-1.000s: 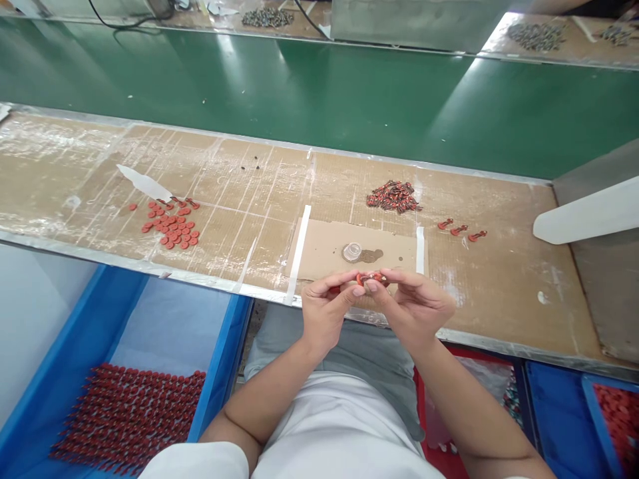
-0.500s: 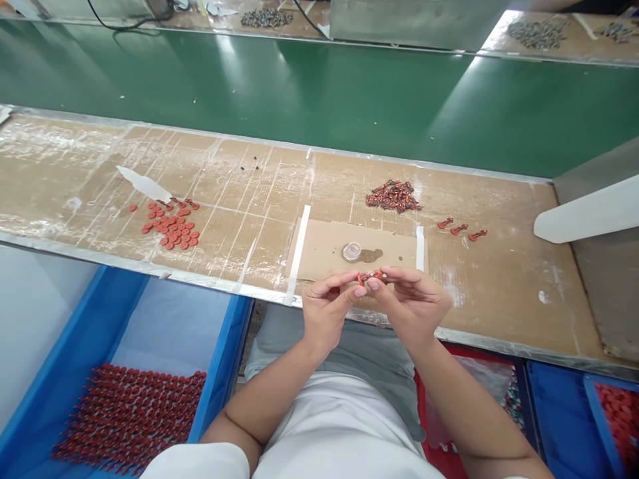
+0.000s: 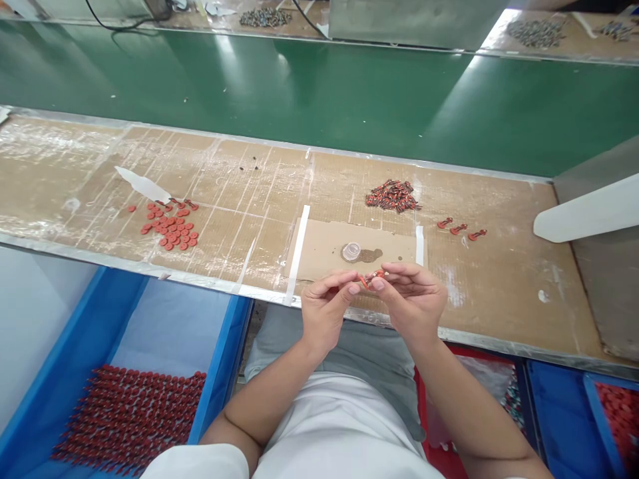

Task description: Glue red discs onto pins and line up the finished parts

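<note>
My left hand [image 3: 325, 309] and my right hand [image 3: 415, 303] meet over the near edge of the table. Left thumb and forefinger pinch a small red disc [image 3: 364, 282], seen nearly edge-on. In my right fingertips is a small orange-red and dark part [image 3: 380, 273], close against the disc; whether the two are joined I cannot tell. Just beyond the hands, a small round clear container [image 3: 351, 251] stands on a cardboard sheet [image 3: 319, 249], with a dark wet stain beside it. Farther back lies a pile of red-and-dark small parts [image 3: 393, 196].
Loose red discs [image 3: 172, 229] lie to the left by a white strip [image 3: 144, 185]. Three disc-and-stem pieces [image 3: 458, 229] lie to the right. A blue bin [image 3: 214, 372] at lower left holds rows of red pieces [image 3: 134, 412]. A green belt [image 3: 319, 100] runs behind the table.
My right hand has shifted slightly and turned the red-and-dark part a little. The red disc at my left fingertips is now more tilted. Both hands stay in nearly the same place.
</note>
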The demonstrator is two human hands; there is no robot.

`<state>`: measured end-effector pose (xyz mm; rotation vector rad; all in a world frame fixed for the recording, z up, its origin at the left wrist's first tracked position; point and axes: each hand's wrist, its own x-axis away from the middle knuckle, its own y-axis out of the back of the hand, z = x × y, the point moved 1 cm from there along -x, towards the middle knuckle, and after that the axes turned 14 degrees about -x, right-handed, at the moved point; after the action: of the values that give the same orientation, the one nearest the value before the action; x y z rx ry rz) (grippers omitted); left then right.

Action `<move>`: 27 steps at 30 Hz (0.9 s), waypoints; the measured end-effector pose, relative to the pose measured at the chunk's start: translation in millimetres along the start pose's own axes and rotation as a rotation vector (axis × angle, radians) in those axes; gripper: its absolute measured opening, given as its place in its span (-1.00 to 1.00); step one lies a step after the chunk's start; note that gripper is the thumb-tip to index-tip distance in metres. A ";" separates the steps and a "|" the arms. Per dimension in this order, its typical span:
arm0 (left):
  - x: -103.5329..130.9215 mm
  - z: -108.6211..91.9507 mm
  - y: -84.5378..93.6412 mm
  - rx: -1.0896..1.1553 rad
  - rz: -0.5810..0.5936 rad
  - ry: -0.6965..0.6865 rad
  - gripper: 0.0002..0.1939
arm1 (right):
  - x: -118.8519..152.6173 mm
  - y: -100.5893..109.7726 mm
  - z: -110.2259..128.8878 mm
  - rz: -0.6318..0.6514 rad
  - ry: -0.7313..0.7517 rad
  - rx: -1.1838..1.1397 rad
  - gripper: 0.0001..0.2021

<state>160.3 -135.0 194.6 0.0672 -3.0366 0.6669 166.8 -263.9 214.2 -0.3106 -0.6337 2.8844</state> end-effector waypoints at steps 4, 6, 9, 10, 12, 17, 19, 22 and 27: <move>-1.8 -0.5 -0.9 0.022 0.058 -0.020 -0.83 | -1.5 1.9 0.0 0.005 -0.098 -0.048 -0.72; -1.6 -1.2 -1.2 0.023 0.089 -0.029 -0.80 | -2.4 3.0 -1.1 0.003 -0.137 -0.059 -0.70; -0.5 -2.8 -1.2 0.016 0.104 -0.015 -0.80 | -3.7 4.7 -3.6 0.001 -0.193 -0.068 -0.68; -0.2 -3.4 -1.0 0.012 0.104 -0.001 -0.81 | -4.0 4.9 -4.2 0.008 -0.210 -0.075 -0.67; 0.0 -4.4 -0.5 0.007 0.105 0.033 -0.84 | -4.5 4.8 -4.5 0.025 -0.240 -0.100 -0.67; -1.6 -3.8 0.7 0.005 0.133 0.077 -0.82 | -6.2 4.5 -2.2 0.028 -0.301 -0.110 -0.61; -1.8 -2.8 0.5 -0.001 0.148 0.095 -0.82 | -7.1 6.0 -1.4 0.036 -0.323 -0.114 -0.60; -0.8 -1.4 -1.5 -0.010 0.157 0.122 -0.82 | -7.8 9.4 -0.7 0.058 -0.349 -0.149 -0.62; 1.9 0.9 -6.1 0.007 0.148 0.181 -0.77 | -6.8 16.9 0.0 0.061 -0.399 -0.266 -0.67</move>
<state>158.7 -141.0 196.5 -0.2085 -2.8847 0.6533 171.2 -280.4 208.1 0.2272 -1.0928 2.9396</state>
